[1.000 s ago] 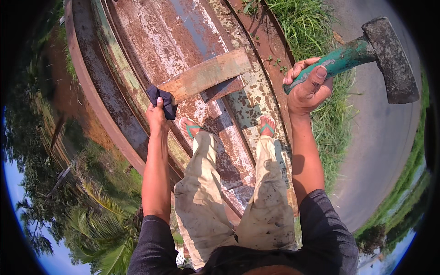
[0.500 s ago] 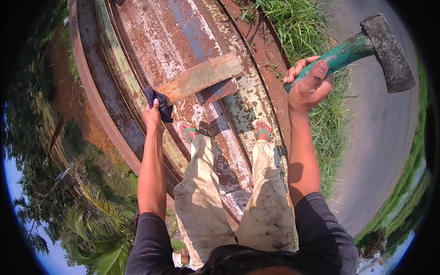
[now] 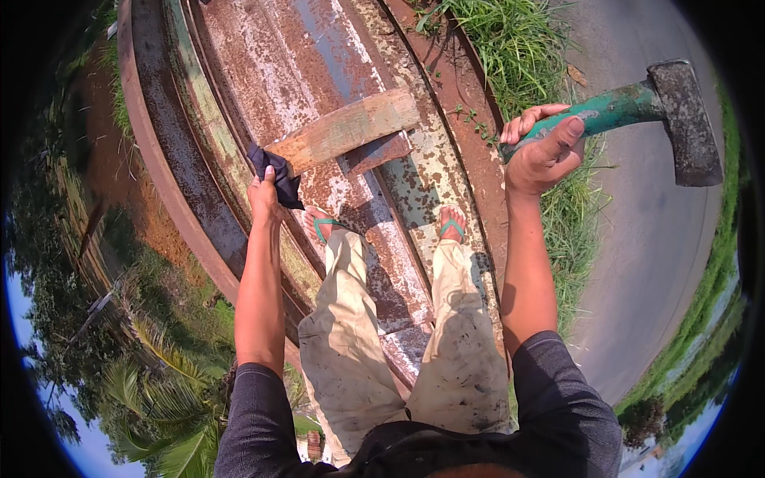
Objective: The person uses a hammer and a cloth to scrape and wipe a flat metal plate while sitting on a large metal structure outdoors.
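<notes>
My right hand point(image 3: 543, 159) is gripping the sledgehammer point(image 3: 637, 107) while my nearer left hand point(image 3: 264, 195) is clasping dark cloth point(image 3: 284, 182) against the wooden plank point(image 3: 351, 130) pointing toward two o'clock.

And here's the sledgehammer head point(image 3: 689, 123), dark metal, matt, pitted and rough; its handle point(image 3: 617, 111) wears green paint, scuffed through to grey in patches; over to the dark cloth point(image 3: 279, 182), soft and creased, gathered at the block point(image 3: 351, 131), which looks like wood, dry, worn and stained; below, steel beams point(image 3: 271, 80), all rust and flaking paint, coarse and blotchy; matt cloth trousers point(image 3: 462, 342), wrinkled and smudged; and the road point(image 3: 661, 239), dull grey asphalt!
</notes>
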The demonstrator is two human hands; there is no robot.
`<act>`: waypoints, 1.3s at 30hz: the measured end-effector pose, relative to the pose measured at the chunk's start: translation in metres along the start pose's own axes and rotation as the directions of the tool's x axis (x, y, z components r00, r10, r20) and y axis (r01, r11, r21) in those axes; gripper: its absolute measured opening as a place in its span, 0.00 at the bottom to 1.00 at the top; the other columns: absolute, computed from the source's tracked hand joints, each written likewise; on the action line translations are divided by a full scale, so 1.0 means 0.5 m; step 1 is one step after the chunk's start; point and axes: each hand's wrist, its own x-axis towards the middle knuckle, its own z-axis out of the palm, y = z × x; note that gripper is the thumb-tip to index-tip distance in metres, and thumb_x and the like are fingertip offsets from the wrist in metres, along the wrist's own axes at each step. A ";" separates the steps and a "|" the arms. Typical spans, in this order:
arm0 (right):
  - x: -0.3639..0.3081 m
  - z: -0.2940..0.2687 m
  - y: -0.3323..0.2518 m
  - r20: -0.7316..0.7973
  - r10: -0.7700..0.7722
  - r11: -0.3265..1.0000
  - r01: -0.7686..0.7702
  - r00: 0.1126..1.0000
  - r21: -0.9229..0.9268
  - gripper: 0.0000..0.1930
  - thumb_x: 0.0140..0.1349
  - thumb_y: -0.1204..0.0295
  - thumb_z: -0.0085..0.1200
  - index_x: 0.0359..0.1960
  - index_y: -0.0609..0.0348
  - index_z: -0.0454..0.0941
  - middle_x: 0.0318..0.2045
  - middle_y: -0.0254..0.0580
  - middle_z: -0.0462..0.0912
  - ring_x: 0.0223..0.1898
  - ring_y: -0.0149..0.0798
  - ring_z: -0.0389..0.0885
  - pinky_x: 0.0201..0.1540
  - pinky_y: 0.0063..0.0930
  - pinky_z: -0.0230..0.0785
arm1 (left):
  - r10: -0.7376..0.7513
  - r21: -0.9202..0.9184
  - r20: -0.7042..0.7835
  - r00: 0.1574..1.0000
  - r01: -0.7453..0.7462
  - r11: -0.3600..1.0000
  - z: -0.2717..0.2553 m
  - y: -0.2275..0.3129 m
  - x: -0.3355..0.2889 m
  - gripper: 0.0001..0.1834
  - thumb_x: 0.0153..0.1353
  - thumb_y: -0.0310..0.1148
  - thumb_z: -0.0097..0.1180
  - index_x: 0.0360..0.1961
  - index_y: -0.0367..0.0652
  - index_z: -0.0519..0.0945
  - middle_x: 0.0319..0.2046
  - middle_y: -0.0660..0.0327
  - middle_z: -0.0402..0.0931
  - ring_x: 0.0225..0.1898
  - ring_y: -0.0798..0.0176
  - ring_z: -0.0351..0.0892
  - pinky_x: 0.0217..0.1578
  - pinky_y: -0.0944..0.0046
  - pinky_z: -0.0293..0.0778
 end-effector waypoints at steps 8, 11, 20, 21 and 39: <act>-0.121 -0.116 0.119 0.116 0.628 0.615 -0.400 0.769 -0.679 0.24 0.75 0.49 0.49 0.32 0.61 0.72 0.13 0.34 0.72 0.12 0.28 0.74 0.16 0.27 0.64 | 0.052 0.162 0.034 0.998 -0.057 0.985 -0.028 -0.048 0.068 0.14 0.70 0.35 0.61 0.50 0.36 0.81 0.41 0.62 0.83 0.38 0.68 0.82 0.42 0.66 0.77; -0.023 -0.049 0.021 0.156 0.368 0.833 -0.250 0.917 -0.494 0.25 0.76 0.47 0.45 0.33 0.59 0.69 0.16 0.32 0.70 0.12 0.26 0.69 0.14 0.22 0.62 | 0.037 0.113 0.068 0.997 -0.044 0.993 -0.006 -0.059 0.115 0.18 0.69 0.35 0.61 0.53 0.31 0.79 0.43 0.63 0.82 0.39 0.71 0.78 0.45 0.69 0.74; -0.108 -0.067 0.245 0.067 0.513 0.462 -0.210 0.856 -0.862 0.27 0.74 0.48 0.48 0.28 0.62 0.70 0.14 0.38 0.73 0.14 0.32 0.75 0.14 0.28 0.65 | -0.067 0.031 0.043 0.997 0.065 0.997 0.040 -0.041 0.040 0.19 0.70 0.34 0.61 0.55 0.31 0.78 0.44 0.62 0.83 0.40 0.71 0.79 0.46 0.68 0.74; -0.105 -0.039 0.189 -0.013 0.629 0.519 -0.433 0.777 -0.737 0.28 0.74 0.47 0.48 0.28 0.61 0.70 0.13 0.37 0.72 0.12 0.32 0.74 0.13 0.28 0.65 | -0.067 0.047 0.013 0.998 0.066 0.997 0.009 -0.039 0.036 0.21 0.70 0.34 0.61 0.57 0.29 0.76 0.46 0.60 0.83 0.42 0.69 0.79 0.48 0.68 0.73; -0.043 0.041 -0.024 0.032 0.558 0.758 -0.495 0.829 -0.425 0.23 0.75 0.48 0.47 0.36 0.57 0.67 0.17 0.33 0.70 0.13 0.30 0.70 0.14 0.28 0.64 | -0.028 -0.059 0.038 0.999 0.031 0.998 -0.015 -0.092 0.064 0.13 0.71 0.34 0.59 0.50 0.35 0.81 0.41 0.61 0.84 0.37 0.67 0.81 0.41 0.68 0.77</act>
